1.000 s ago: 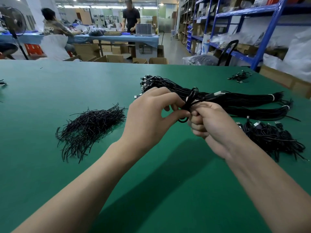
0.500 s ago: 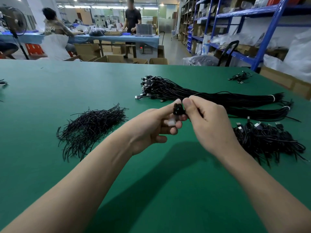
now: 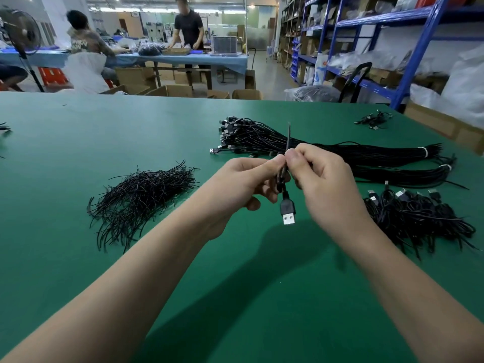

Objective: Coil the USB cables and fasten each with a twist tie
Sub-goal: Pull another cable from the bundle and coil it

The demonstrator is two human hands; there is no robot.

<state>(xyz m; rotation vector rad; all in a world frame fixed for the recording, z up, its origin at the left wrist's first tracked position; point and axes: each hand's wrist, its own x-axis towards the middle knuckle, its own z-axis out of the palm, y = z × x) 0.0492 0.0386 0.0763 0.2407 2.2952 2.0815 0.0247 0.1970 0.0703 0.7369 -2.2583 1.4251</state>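
Over the flat green table [image 3: 78, 132], the person's left hand [image 3: 243, 184] grips a small coiled black USB cable [image 3: 280, 179], fingers curled round it, and its silver-tipped plug [image 3: 288, 214] dangles below. The right hand [image 3: 327, 184] pinches a thin black twist tie [image 3: 289, 134] that stands upright from the coil (the wrap itself is hidden by fingers). A loose heap of black ties [image 3: 141, 197] lies to the left, long banded bundles of black cables [image 3: 353, 155] lie behind, and a pile of coiled cables [image 3: 419, 218] lies to the right.
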